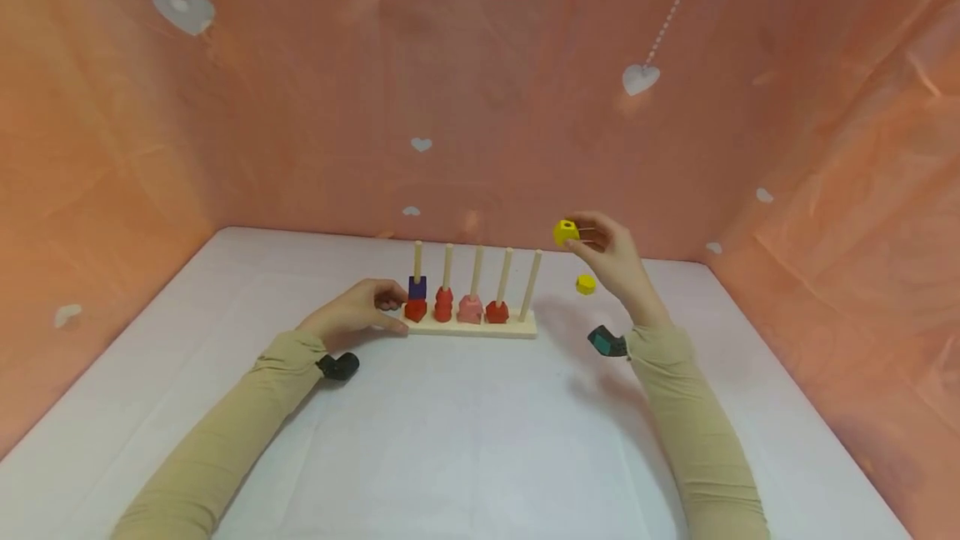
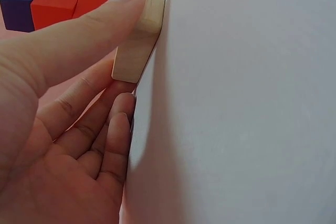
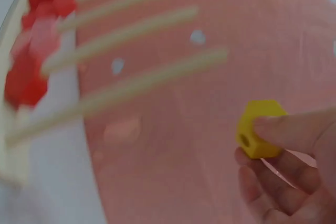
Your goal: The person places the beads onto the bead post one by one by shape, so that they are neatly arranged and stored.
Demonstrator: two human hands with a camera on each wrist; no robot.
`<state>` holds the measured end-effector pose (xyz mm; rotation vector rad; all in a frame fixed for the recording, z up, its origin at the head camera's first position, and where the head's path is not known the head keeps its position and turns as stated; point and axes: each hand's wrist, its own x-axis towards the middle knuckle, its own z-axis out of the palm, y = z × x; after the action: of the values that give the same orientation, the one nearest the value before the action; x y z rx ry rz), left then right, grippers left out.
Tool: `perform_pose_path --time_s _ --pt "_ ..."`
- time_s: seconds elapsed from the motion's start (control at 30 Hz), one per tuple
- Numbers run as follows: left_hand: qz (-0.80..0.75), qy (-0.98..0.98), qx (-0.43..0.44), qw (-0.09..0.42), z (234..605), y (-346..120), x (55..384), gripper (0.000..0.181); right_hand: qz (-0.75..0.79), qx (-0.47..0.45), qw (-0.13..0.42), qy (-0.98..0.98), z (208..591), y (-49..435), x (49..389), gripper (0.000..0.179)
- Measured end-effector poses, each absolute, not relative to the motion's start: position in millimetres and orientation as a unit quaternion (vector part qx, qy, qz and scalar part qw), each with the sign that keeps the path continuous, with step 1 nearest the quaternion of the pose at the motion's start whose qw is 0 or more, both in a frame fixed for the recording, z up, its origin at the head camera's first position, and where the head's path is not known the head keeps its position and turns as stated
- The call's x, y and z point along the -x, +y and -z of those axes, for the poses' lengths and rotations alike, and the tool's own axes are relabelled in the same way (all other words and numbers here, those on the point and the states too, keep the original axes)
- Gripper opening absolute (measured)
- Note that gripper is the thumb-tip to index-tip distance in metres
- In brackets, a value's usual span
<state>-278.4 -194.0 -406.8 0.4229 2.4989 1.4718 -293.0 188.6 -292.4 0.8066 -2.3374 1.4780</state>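
A wooden peg stand (image 1: 471, 328) with several upright pegs is on the table. My left hand (image 1: 358, 307) grips its left end; the left wrist view shows the thumb along one side of the base and the fingers behind. The leftmost peg carries a dark blue block (image 1: 417, 287) over a red block (image 1: 416, 310). On the following pegs are red rounded beads (image 1: 443, 305), a pink bead (image 1: 470, 308) and a red bead (image 1: 497, 312). The rightmost peg (image 3: 157, 80) is bare. Up and right of it, my right hand (image 1: 609, 252) pinches a yellow faceted bead (image 3: 257, 129) with a hole through it.
A second yellow bead (image 1: 586, 284) lies on the white tabletop (image 1: 465, 440), below the right hand and right of the stand. A pink curtain with white hearts (image 1: 480, 107) closes off the back and sides. Each wrist has a small dark camera (image 1: 339, 367) strapped on.
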Motion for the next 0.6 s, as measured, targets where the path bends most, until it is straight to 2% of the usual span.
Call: perform_pose_path --time_s 0.2,0.37,0.6 --pt "-0.519 0.837 -0.134 0.112 407.3 -195.8 278.4 0.053 -0.559 -0.316 0.14 -0.754 292.1 166.3 299.8 0.035" --pt "-0.518 0.837 -0.131 0.115 405.0 -195.8 278.4 0.052 -0.573 -0.349 0.111 -0.733 295.1 147.2 300.4 0.035" --pt "-0.5 0.846 -0.148 0.112 405.8 -195.3 279.4 0.054 -0.561 -0.348 0.078 -0.747 295.6 132.4 289.5 0.033"
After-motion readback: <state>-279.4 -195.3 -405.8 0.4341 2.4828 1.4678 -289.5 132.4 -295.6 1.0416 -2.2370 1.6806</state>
